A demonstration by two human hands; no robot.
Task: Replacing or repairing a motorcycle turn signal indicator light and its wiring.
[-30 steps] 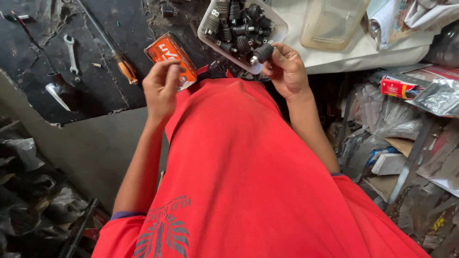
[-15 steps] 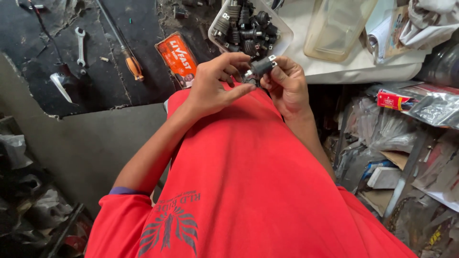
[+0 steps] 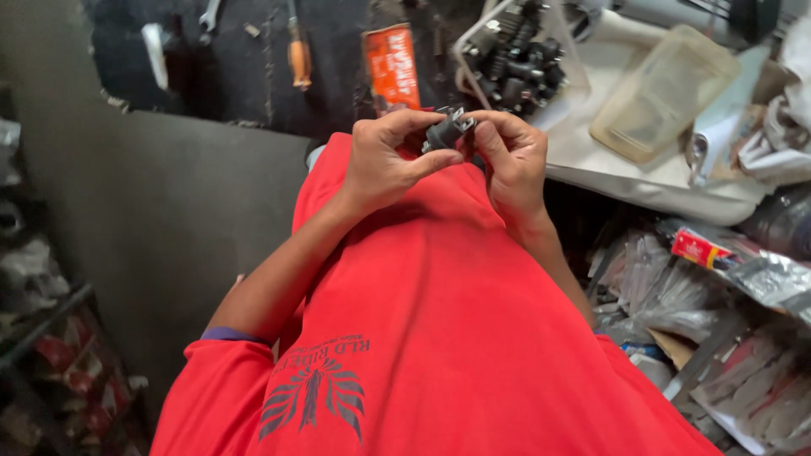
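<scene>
Head view: I see my left hand (image 3: 384, 165) and right hand (image 3: 511, 160) both pinched on a small dark part (image 3: 445, 133) above my red shirt (image 3: 439, 321); it looks rigid, light; I'd grip its body, not the metal tabs.

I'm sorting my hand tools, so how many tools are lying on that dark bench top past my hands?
3 show: a pale-handled tool at the left, a wrench cut off by the top edge, and an orange-handled screwdriver left of the orange packet. More may lie out of frame.
</scene>
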